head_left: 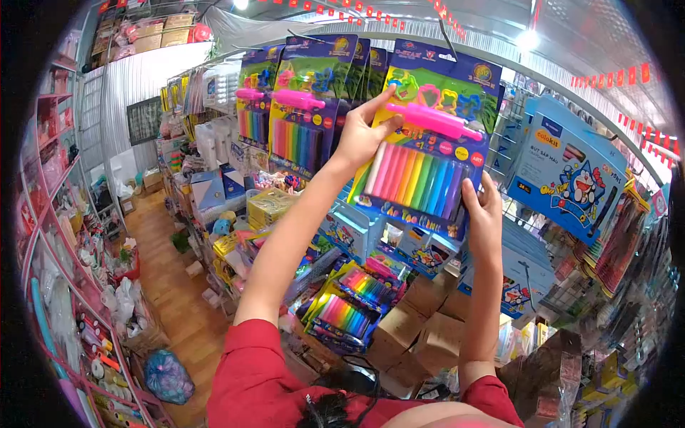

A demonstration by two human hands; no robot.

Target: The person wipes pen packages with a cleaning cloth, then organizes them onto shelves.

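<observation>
A blister pack of coloured modelling clay sticks (417, 178), with a pink roller and small moulds, hangs upright near a rack hook. My left hand (367, 135) grips its left side, thumb and fingertips near the roller. At the pack's lower right edge is my right hand (484, 214), its thumb in front and the other fingers partly behind. Similar packs (296, 135) hang just to the left on another hook. More such packs (349, 307) lie in a pile below, between my arms.
Blue crayon boxes (567, 171) hang at the right. Cardboard boxes (428, 335) stand below the rack. Goods fill the shelves (78, 299) at the left, beside a wooden floor aisle (168, 285). A full plastic bag (168, 376) sits on the floor.
</observation>
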